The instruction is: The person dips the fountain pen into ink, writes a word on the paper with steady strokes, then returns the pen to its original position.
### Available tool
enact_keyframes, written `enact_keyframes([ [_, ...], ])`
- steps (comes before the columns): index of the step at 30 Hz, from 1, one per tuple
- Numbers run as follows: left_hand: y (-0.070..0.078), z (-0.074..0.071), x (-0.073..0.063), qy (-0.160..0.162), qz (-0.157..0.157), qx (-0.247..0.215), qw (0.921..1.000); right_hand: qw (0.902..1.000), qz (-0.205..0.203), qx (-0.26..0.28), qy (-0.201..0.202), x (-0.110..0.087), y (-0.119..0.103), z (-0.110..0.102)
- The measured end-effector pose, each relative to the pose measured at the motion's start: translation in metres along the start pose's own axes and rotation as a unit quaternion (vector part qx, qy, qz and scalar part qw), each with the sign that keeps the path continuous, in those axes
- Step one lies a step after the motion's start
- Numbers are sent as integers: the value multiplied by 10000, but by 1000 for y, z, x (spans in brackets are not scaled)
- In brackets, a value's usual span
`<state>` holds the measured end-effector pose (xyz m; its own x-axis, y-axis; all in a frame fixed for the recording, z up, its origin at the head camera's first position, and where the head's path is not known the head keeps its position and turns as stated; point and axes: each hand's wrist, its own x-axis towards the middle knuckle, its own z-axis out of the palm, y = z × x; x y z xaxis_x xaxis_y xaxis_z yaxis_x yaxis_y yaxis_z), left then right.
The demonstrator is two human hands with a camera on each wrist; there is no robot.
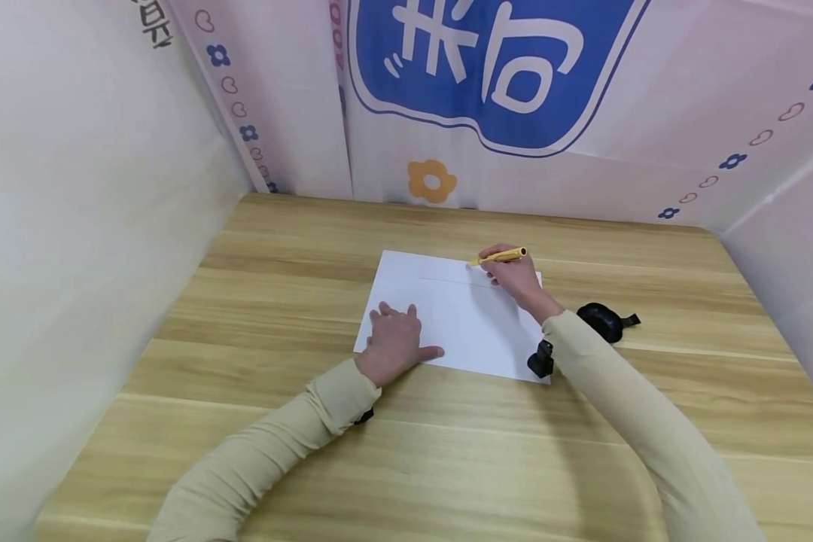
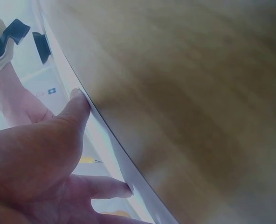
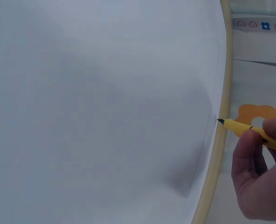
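The table [image 1: 447,467] bears paper [image 1: 470,331], left grip [image 1: 394,342] spread upon it, right grip [image 1: 516,280] pinching pen [image 1: 506,255].

A pale wooden table [image 1: 447,467], its streaked grain running from side to side, reaches back to a whitish back wall [image 1: 583,184], with a plain left wall [image 1: 95,226] and a right wall [image 1: 796,263] closing in its sides. The back wall carries a big blue panel [image 1: 528,130] with white characters, cut off by the top of the head view, an orange flower [image 1: 416,181] below it, and slanting rows of small hearts [image 1: 229,84] and blue flowers [image 1: 732,161] toward both corners. Dark writing [image 1: 154,22] shows at upper left, and light falls softly, leaving blurred shadows on the table.
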<state>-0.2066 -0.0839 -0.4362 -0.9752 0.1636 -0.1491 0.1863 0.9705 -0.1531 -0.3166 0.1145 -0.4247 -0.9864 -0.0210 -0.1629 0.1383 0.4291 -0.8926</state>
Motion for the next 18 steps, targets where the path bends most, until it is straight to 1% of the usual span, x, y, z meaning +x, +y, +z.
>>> enact_keyframes([
  [11, 2, -2, 0, -144, -64, -13, 9999, 10000, -45, 31, 37, -1, 5, 0],
  [18, 1, -4, 0, -204, -95, -87, 9997, 9999, -96, 58, -100, -7, 5, 2],
])
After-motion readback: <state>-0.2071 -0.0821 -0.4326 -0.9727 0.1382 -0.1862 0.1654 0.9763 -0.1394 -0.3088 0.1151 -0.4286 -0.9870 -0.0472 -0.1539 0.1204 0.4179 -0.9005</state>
